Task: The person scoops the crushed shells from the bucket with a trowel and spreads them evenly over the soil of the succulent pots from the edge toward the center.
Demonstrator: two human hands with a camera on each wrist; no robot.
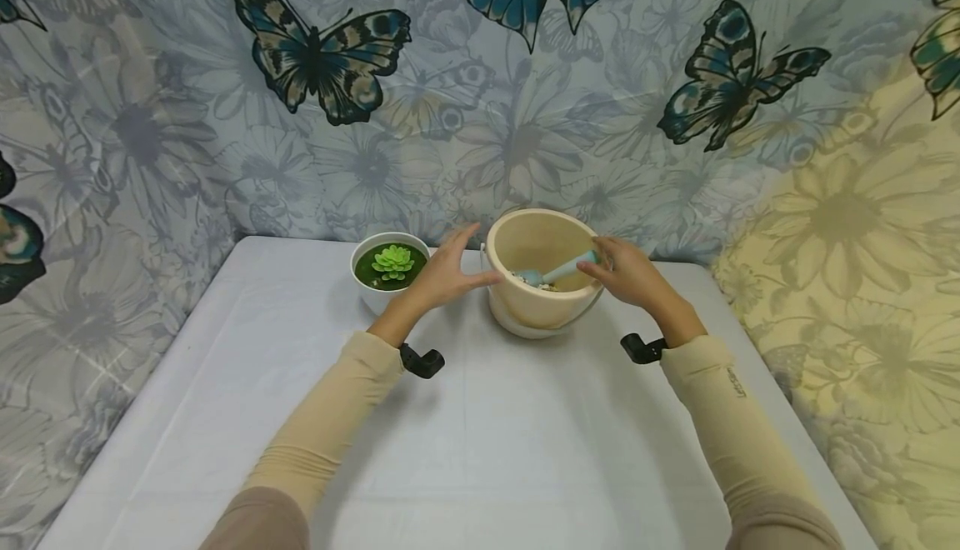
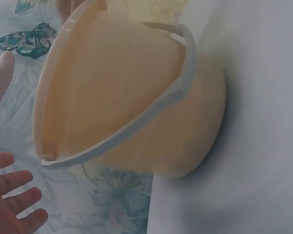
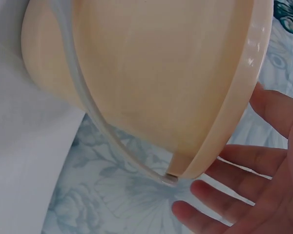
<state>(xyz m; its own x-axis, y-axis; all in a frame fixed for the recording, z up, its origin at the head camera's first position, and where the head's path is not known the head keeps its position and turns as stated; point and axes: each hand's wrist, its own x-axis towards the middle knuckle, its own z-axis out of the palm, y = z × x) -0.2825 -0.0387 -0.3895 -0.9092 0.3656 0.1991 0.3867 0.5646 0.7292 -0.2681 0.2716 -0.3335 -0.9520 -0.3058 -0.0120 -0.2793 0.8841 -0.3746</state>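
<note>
A cream plastic bucket (image 1: pixel 517 307) stands upright near the back of the table, its pale grey handle (image 2: pixel 136 125) hanging down the front. Inside lies a small light-blue shovel (image 1: pixel 561 270) on some pale bits, its grip leaning toward the right rim. My right hand (image 1: pixel 632 273) is at that right rim, thumb tip by the edge and fingers extended along the outside. On the other side, my left hand (image 1: pixel 448 273) hovers by the left rim with thumb and fingers spread, holding nothing. Behind its wrist sits a white pot (image 1: pixel 375 298) with a green succulent (image 1: pixel 393 261).
A white cloth covers the table (image 1: pixel 480 450). Its back edge runs close behind the pot and bucket, against a butterfly-print fabric backdrop (image 1: pixel 517 150). Black wrist cameras (image 1: pixel 422 362) sit on both wrists.
</note>
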